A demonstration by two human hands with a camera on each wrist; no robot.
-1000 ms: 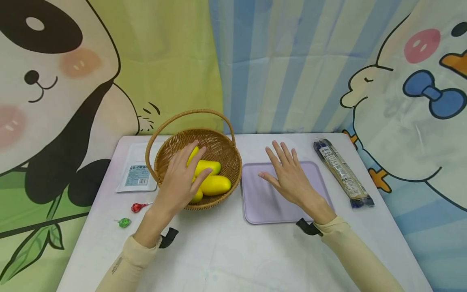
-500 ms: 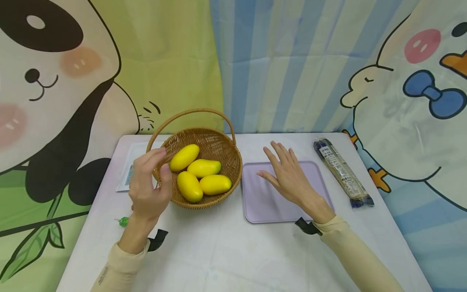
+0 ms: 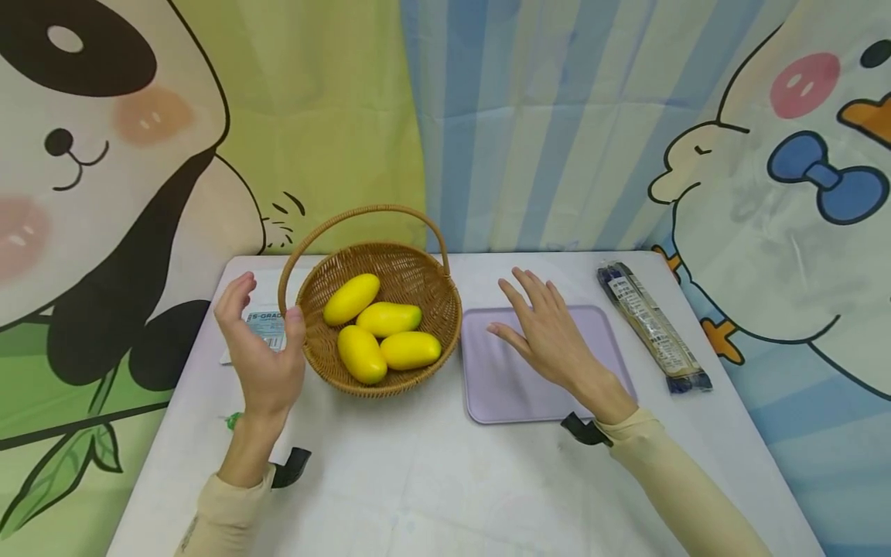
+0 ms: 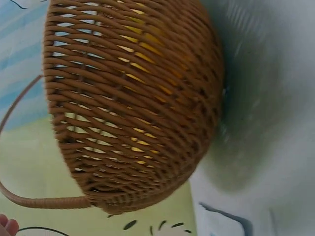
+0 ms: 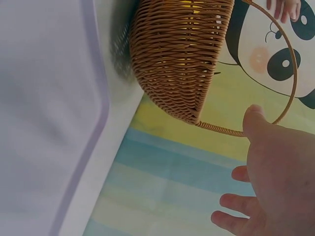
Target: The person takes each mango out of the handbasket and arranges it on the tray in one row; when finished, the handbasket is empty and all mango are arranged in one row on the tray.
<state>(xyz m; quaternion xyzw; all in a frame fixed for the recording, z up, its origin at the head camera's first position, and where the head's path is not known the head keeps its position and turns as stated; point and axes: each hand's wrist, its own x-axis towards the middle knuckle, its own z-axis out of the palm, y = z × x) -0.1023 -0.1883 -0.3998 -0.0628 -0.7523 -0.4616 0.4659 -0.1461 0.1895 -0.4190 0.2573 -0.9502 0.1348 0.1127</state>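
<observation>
My left hand (image 3: 263, 363) hangs above the table just left of the wicker basket (image 3: 411, 263), thumb and fingers apart, holding nothing. Several yellow mangoes (image 3: 411, 352) lie in the basket, whose arched handle (image 3: 376, 209) stands up. The left wrist view is filled by the basket's woven side (image 4: 133, 98), with a bit of my fingers (image 4: 8, 227) in the lower corner. Over the lilac tray (image 3: 487, 402), my right hand (image 3: 557, 348) is held with its fingers spread and nothing in it. The right wrist view shows the tray's edge (image 5: 101, 98) beside the basket.
A white pouch with a blue label (image 3: 267, 326) lies behind my left hand, partly covered. Part of a green-wrapped candy (image 3: 233, 420) shows beside my left wrist. On the right lies a long plastic-wrapped pack (image 3: 654, 329). A printed curtain (image 3: 529, 131) hangs behind the table.
My left hand has moved left from over the mangoes to beside the basket, uncovering the fruit. It now hides the red lollipop. My right hand has barely moved.
</observation>
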